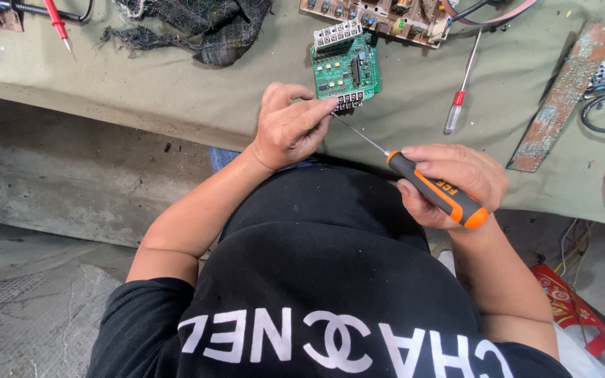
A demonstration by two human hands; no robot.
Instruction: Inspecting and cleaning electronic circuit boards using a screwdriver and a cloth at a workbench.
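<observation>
my left hand (290,126) is pinched narrow on the near edge of the green circuit board (346,68), fingertips right at the dark terminal block. my right hand (456,183) is wrapped tight round the orange and black screwdriver (437,189), its thin shaft angled up to that same edge. the board lies flat on the bench cloth (176,91), close to the bench's front edge, bare cloth to its left. a second screwdriver (461,87) lies just right of it, a brown board (379,17) behind, a rag (197,24) well left.
</observation>
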